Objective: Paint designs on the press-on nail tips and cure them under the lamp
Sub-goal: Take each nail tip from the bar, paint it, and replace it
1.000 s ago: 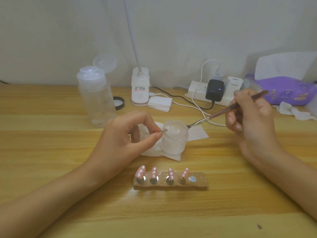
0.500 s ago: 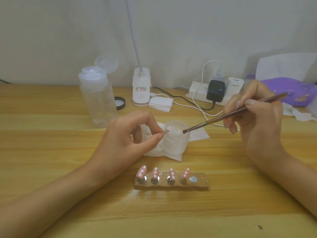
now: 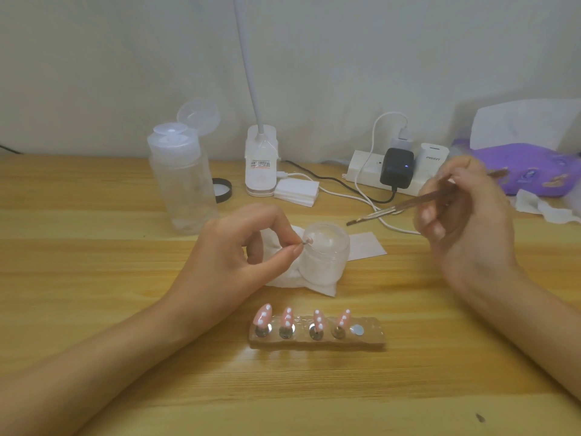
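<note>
Right now your left hand [image 3: 232, 259] pinches a small stud [image 3: 303, 243] between thumb and forefinger. The stud carries a pink nail tip [image 3: 309, 240] at the left rim of the frosted jar [image 3: 327, 262], just left of the frame's middle. Whether the tip touches the jar cannot be told from this view.

Your right hand [image 3: 465, 221] has its grip closed round the brush [image 3: 408, 205], fingers curled on the handle well back from the bristles. The brush's long axis slants from upper right down to lower left. Its bristle end [image 3: 350, 222] points toward the held tip, which lies down and to the left of it, near but apart, with the jar's top between them.

The coming stroke, I judge, turns on closing that gap along the brush's own line, so bring the right hand in and hold the left steady.

In the lower middle of the frame, four dotted tips [image 3: 318, 319] stand on the holder [image 3: 371, 339]. Its fifth spot [image 3: 357, 329], at the right end, is bare, likely the held tip's place. The lamp [image 3: 261, 171] stands at the back of the tabletop [image 3: 94, 278].
</note>
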### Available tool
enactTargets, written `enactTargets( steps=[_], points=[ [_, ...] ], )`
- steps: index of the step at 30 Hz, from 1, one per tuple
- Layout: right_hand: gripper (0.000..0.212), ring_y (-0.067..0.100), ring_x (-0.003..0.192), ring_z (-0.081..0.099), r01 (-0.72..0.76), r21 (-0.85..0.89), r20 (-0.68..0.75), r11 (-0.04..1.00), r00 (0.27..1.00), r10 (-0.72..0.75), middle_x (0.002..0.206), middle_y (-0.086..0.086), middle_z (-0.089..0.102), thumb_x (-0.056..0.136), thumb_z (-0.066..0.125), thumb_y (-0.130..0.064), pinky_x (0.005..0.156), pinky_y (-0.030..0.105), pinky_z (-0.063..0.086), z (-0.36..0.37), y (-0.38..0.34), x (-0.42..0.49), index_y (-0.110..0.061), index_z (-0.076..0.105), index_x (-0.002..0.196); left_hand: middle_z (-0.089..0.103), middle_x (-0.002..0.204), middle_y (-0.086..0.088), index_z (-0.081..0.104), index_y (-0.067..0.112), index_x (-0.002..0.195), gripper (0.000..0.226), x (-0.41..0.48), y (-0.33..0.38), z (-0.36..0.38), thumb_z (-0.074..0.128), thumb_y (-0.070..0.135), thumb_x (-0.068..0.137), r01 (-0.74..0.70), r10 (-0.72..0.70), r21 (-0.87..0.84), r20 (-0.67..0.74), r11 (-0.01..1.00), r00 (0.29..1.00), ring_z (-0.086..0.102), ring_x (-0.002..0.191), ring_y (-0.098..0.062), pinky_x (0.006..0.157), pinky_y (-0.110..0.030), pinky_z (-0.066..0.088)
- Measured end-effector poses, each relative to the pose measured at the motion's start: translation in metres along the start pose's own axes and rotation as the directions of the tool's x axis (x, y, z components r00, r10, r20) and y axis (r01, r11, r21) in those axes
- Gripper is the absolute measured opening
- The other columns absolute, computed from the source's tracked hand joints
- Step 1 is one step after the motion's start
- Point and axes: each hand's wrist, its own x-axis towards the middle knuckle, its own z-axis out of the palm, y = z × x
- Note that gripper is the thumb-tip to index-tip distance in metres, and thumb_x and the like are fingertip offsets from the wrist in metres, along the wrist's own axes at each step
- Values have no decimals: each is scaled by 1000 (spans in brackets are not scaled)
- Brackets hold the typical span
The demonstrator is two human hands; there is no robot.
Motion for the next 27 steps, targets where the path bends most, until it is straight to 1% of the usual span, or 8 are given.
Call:
enactTargets(
  steps=[2, 5, 8, 11, 15, 19, 25, 27],
  points=[
    [32, 8, 41, 47, -76, -9, -24, 997, 997, 76, 51, -5, 54, 101, 49, -22, 37, 15, 32, 6, 4, -5, -21, 52, 69, 61, 80, 12, 65, 22, 80, 9, 0, -1, 0, 70, 29, 85, -4, 4, -5, -1, 1000, 1000, 42, 50, -7, 58, -6, 33],
    [26, 8, 43, 49, -165, -2, 7, 986, 986, 165, 51, -3, 55, 89, 58, -38, 38, 14, 36, 11, 10, -12, -22, 56, 69, 61, 82, 14, 65, 23, 82, 10, 0, -1, 0, 67, 32, 86, -15, 15, 3, 2, 1000, 1000, 43, 51, -8, 59, -6, 33],
    [26, 6, 44, 50, -224, 12, -1, 975, 975, 224, 50, -3, 54, 84, 60, -43, 39, 14, 37, 13, 11, -15, -21, 55, 71, 58, 80, 18, 65, 22, 83, 10, 0, -1, 0, 67, 31, 86, -18, 18, 8, 3, 1000, 1000, 43, 52, -8, 59, -6, 34],
    [26, 6, 44, 49, -252, 17, 3, 968, 968, 252, 49, -2, 55, 83, 59, -44, 40, 15, 38, 13, 13, -16, -21, 56, 69, 59, 81, 18, 66, 21, 83, 9, 0, -1, 0, 67, 30, 86, -17, 17, 3, 10, 1000, 1000, 43, 52, -9, 60, -6, 34],
    [26, 10, 45, 48, -238, -62, 54, 969, 969, 241, 52, 1, 59, 86, 57, -43, 42, 16, 39, 15, 14, -16, -20, 53, 73, 60, 84, 21, 66, 19, 83, 7, 0, 0, -1, 69, 24, 86, -30, 30, 13, 6, 999, 1000, 42, 51, -8, 59, -5, 33],
    [26, 9, 44, 47, -245, -50, -3, 968, 970, 245, 51, 1, 57, 86, 59, -39, 41, 15, 38, 13, 13, -15, -16, 49, 77, 60, 85, 14, 66, 18, 83, 5, 0, 0, 0, 70, 19, 86, -28, 28, 25, 9, 999, 1000, 43, 52, -11, 59, -6, 33],
    [26, 10, 39, 41, -236, -72, 57, 969, 969, 240, 53, 2, 60, 88, 55, -39, 42, 16, 37, 15, 12, -17, -17, 49, 77, 60, 86, 12, 66, 19, 84, 9, 0, -1, -1, 67, 28, 87, -39, 39, 11, 9, 999, 999, 42, 52, -12, 59, -7, 33],
    [25, 10, 38, 40, -236, -81, 35, 968, 970, 240, 53, 3, 60, 89, 55, -37, 42, 16, 36, 16, 13, -17, -16, 48, 77, 60, 87, 12, 66, 19, 84, 8, 0, -1, -1, 68, 27, 87, -39, 39, 19, 7, 999, 999, 42, 53, -13, 60, -7, 33]
  ],
)
